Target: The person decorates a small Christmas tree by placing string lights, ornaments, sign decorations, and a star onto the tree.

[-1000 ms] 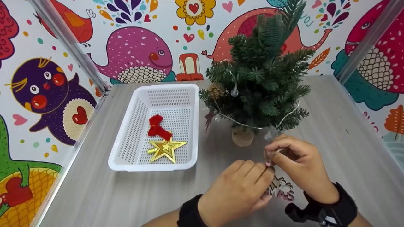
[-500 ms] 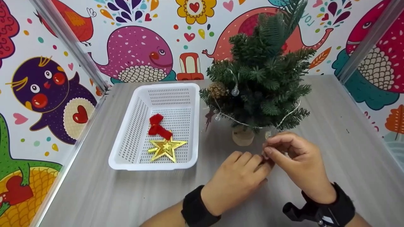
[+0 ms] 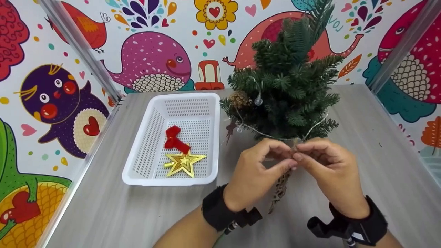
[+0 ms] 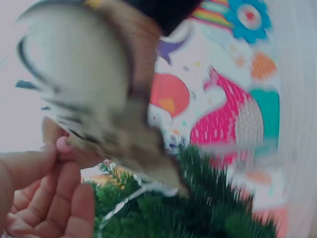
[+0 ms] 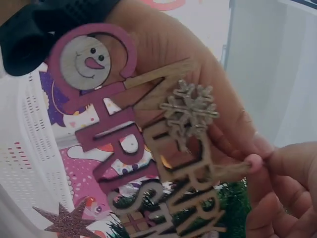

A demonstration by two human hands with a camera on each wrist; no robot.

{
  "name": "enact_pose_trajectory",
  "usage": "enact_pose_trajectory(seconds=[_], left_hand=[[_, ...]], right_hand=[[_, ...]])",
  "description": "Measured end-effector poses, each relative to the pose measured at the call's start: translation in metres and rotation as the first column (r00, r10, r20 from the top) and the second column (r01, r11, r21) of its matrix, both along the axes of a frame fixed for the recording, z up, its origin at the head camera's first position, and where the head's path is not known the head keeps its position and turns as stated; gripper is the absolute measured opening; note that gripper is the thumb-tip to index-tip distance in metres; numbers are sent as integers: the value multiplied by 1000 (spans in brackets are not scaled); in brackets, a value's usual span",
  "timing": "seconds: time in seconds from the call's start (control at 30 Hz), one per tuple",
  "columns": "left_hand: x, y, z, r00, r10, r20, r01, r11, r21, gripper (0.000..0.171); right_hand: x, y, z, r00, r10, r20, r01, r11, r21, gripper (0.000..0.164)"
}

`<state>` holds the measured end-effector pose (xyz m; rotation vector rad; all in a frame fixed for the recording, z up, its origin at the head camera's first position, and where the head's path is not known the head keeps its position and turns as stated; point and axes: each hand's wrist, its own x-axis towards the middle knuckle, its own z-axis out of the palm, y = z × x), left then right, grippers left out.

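Note:
My left hand [image 3: 256, 168] and right hand [image 3: 330, 168] meet fingertip to fingertip in front of the Christmas tree [image 3: 289, 89]. Between them they pinch the twine loop of a wooden "Merry Christmas" ornament [image 5: 119, 144], right at its pink bead [image 5: 254, 162]. Seen nearly edge-on in the head view, the ornament hangs tilted below the left fingers. The right wrist view shows its pink and bare wood letters, a snowman face and a glittery snowflake [image 5: 188, 109]. In the left wrist view it is blurred and fills the middle.
Left of the tree stands a white plastic basket [image 3: 129, 179] holding a red bow [image 3: 176, 140] and a gold star [image 3: 184, 162]. A light string with clear bulbs [image 3: 258, 100], a pine cone [image 3: 239, 99] and a glittery star [image 5: 69, 220] hang on the tree.
Both hands have moved up toward the tree. My left hand has turned thumb-side up and pinches beside the right fingers. The ornament, formerly under the left hand, now hangs tilted and edge-on.

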<state>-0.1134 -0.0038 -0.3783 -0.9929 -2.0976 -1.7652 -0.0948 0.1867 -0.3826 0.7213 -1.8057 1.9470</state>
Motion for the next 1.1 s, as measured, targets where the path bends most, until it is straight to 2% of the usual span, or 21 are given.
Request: enact_pose_trajectory(seconds=[0.03,0.1,0.27,0.33,0.47,0.57,0.67,0.73,0.8,0.83,0.9,0.97,1.03,1.1], left_hand=[[-2,0,2,999,-20,38,19,1000,24,20],[-5,2,5,997,-47,62,43,996,75,14],[-12,9,10,1000,-18,-26,21,992,126,8],[-14,10,11,999,-10,-36,15,992,129,9],[-14,9,13,999,-46,26,41,988,152,13],[-14,6,15,991,-94,97,77,982,171,16],[-16,4,18,973,-162,165,127,971,204,18],[-17,4,20,965,-188,185,143,962,232,19],[-19,6,22,972,-171,161,129,961,244,19],[-20,7,22,980,-148,134,111,963,246,19],[-22,11,23,997,-61,53,47,971,236,19],[-24,15,23,998,43,-47,-31,975,222,18],[-27,19,22,979,146,-144,-114,971,208,17],[-29,22,22,946,234,-225,-192,962,196,15]], right_hand=[[0,1,1,1000,-6,0,6,1000,-10,21],[0,2,4,999,-41,-11,41,999,-26,22],[-1,-3,8,986,-159,-57,157,987,-35,25],[-2,-4,9,984,-170,-63,168,985,-33,25],[-4,-3,13,992,-116,-50,114,993,-43,25],[-5,0,16,994,-94,-48,94,995,-17,26],[-6,1,20,992,-113,-58,113,994,-3,24],[-7,1,23,987,-147,-71,147,989,-6,21],[-10,-1,27,978,-185,-96,183,983,-27,20],[-12,-2,29,969,-219,-115,218,976,-22,19],[-16,-7,33,939,-304,-159,308,951,4,17],[-20,-12,36,901,-378,-212,393,919,30,15],[-22,-17,38,842,-459,-283,498,864,81,14],[-23,-21,38,786,-510,-350,573,813,102,17]])
